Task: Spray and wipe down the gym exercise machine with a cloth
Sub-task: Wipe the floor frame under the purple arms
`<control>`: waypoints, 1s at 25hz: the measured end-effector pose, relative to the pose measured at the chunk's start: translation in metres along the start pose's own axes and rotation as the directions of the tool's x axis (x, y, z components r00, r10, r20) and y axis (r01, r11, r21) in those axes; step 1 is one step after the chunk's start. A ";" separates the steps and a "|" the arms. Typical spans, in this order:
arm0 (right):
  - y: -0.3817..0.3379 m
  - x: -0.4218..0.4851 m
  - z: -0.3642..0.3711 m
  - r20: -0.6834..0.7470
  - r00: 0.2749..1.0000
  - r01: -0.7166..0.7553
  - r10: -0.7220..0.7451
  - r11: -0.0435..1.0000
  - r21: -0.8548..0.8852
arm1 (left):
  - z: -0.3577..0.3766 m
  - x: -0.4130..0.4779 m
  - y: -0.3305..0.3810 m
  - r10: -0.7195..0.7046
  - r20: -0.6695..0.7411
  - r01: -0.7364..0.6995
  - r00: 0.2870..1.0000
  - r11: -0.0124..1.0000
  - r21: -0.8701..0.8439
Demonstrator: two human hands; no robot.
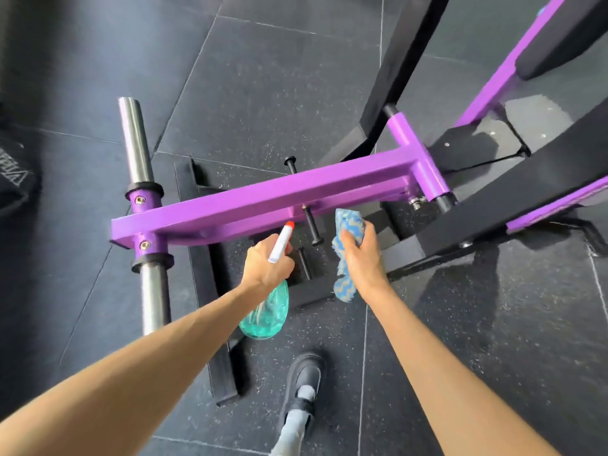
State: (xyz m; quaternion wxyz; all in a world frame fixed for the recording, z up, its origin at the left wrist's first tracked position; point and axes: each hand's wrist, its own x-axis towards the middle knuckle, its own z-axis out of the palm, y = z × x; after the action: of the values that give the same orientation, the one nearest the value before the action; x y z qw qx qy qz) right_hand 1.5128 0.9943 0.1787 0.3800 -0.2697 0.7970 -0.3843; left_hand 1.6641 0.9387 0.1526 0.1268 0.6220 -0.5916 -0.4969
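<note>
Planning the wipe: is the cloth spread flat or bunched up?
Bunched: the right hand grips the blue cloth crumpled, one end hanging below it.

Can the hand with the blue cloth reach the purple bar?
Probably yes. The right hand with the cloth is close to the purple bar, and nothing sits between them; only a black pin hangs beside the cloth.

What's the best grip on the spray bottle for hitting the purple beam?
On the spray bottle, grip the narrow neck below the white trigger head, from behind, as the left hand does: the teal body widens below, and the red nozzle faces the purple beam.
</note>
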 end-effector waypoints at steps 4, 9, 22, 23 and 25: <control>0.004 0.063 -0.015 0.095 0.995 0.039 -0.029 0.994 -0.104 | 0.028 0.042 -0.005 -0.056 -0.110 0.052 0.992 0.998 -0.039; 0.016 0.110 0.010 0.187 0.980 0.098 -0.072 0.986 -0.134 | 0.057 0.077 -0.007 -0.125 -0.182 0.110 0.975 0.990 -0.092; 0.066 0.200 0.066 0.511 0.092 0.965 -0.855 -0.050 -0.257 | 0.128 0.120 -0.062 -0.136 -0.631 0.126 0.764 0.990 -0.060; 0.068 0.216 0.078 0.590 -0.094 0.913 -0.802 -0.306 -0.271 | 0.129 0.119 -0.065 -0.137 -0.656 0.077 0.742 0.990 -0.120; 0.068 0.246 0.102 0.739 -0.330 0.687 -0.587 -0.686 -0.238 | 0.128 0.115 -0.079 -0.168 -0.723 -0.011 0.670 0.972 -0.236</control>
State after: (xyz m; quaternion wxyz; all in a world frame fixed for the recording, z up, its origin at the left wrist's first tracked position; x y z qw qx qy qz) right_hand 1.4474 0.8133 -0.0169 -0.2316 -0.9384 0.2342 -0.1041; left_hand 1.5917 0.9163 -0.0210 0.4015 0.7765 -0.4035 -0.2705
